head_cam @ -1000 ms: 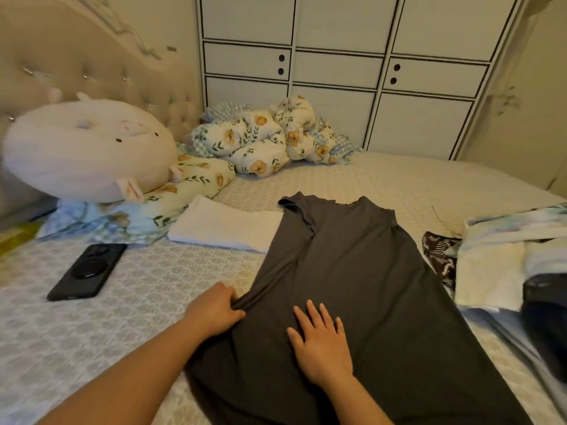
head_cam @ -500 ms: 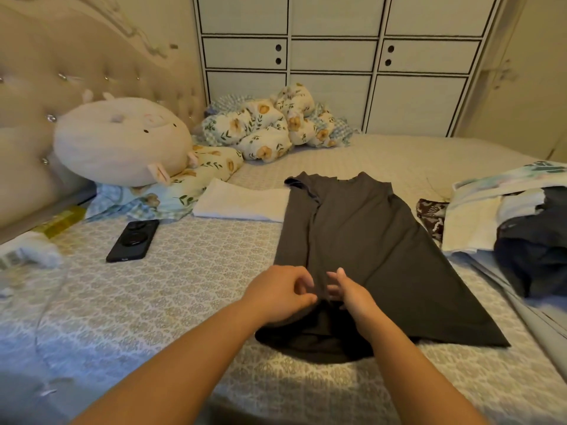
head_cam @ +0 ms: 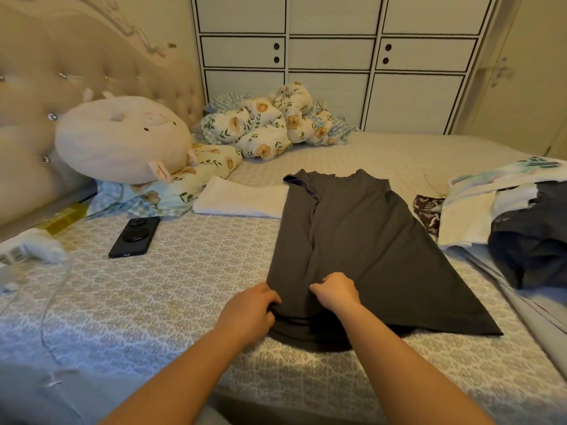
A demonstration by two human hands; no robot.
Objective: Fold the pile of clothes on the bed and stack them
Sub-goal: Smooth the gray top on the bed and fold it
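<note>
Clothes, head view: dark grey garment (head_cam: 362,240) lies flat on the bed (head_cam: 184,271), neck end away from the person, left side folded in over the middle. Left hand (head_cam: 248,311) grips the near left edge, fingers curled into the fabric. Right hand (head_cam: 337,291) grip pinches the folded edge just beside it. Unfolded pile (head_cam: 506,216) sits at the right of the bed; a white folded piece (head_cam: 242,197) touches the garment's far left. Judgement: thin, light, limp knit, no stiffness, will sag and slide. Best held at hem corners and fold edges, both hands, smoothing flat.
</note>
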